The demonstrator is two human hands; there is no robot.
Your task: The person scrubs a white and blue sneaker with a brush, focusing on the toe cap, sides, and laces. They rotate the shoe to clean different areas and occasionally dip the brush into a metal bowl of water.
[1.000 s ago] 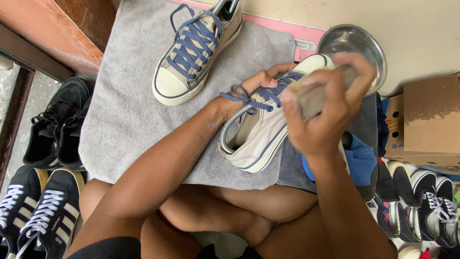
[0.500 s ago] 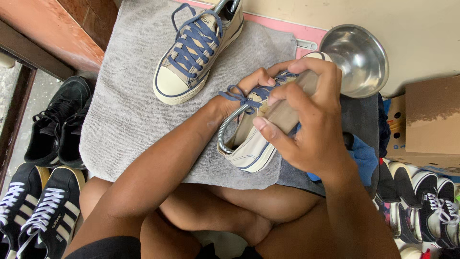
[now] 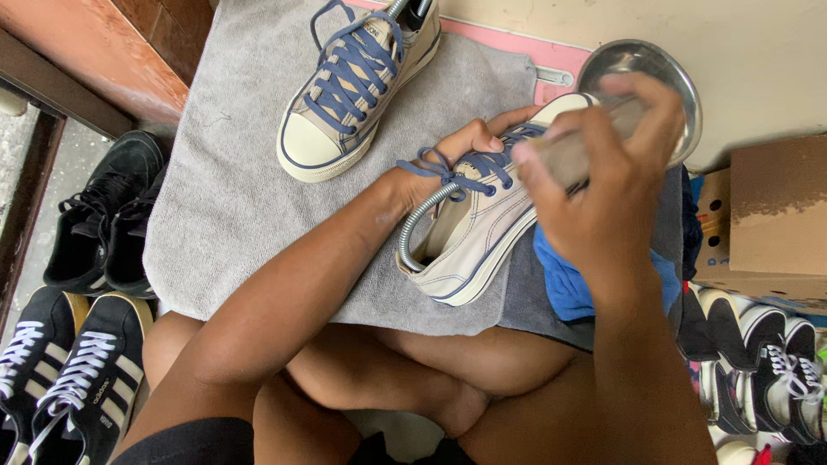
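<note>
Fingers (image 3: 642,112) of right hand (image 3: 603,189) closed around a blurred beige block (brush or sponge, cannot tell which), held over the toe end of the cream sneaker (image 3: 482,232). Fingers of left hand (image 3: 457,155) curled over the blue laces near the tongue, gripping and steadying that sneaker, which lies tilted on its side over the lap and the near edge of the grey towel (image 3: 233,189). Metal spring of a shoe tree visible inside the heel opening.

Progress, judged only: cleaning of this sneaker in hand, not finished; upper looks pale and fairly even, no clear dirty patch discernible. Matching sneaker (image 3: 357,86) upright farther up the towel, laced, untouched; cleaned or not cannot be told.

Surface: towel spread on the floor, blue cloth (image 3: 568,284) under the right wrist, steel bowl (image 3: 633,65) just beyond the hand. Room: black sneakers (image 3: 103,224) left of the towel, striped pair below them, cardboard box (image 3: 775,215) right, more shoes beneath it.
</note>
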